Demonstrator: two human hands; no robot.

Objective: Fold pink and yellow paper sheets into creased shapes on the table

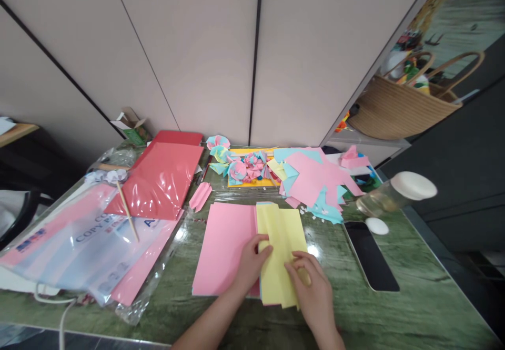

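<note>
Yellow paper [279, 229], creased lengthwise, lies over the right part of a stack of pink paper [226, 245] on the table. Blue and pink edges peek out beneath the yellow. At the left edge of the yellow paper, my left hand [252, 263] has thumb and forefinger bent together on it. My right hand [313, 284] pinches the right side of the same paper lower down, the fingers curled around its edge. A folded pink paper piece [200, 196] rests just beyond the stack's left corner.
Paper flowers [248, 167] lie at the back, with cut paper scraps [311, 176] to their right. A phone [371, 255], a white lid [377, 226] and a tilted-looking jar [389, 195] stand right. Red folders [161, 176] and a copy-paper bag [87, 245] occupy the left.
</note>
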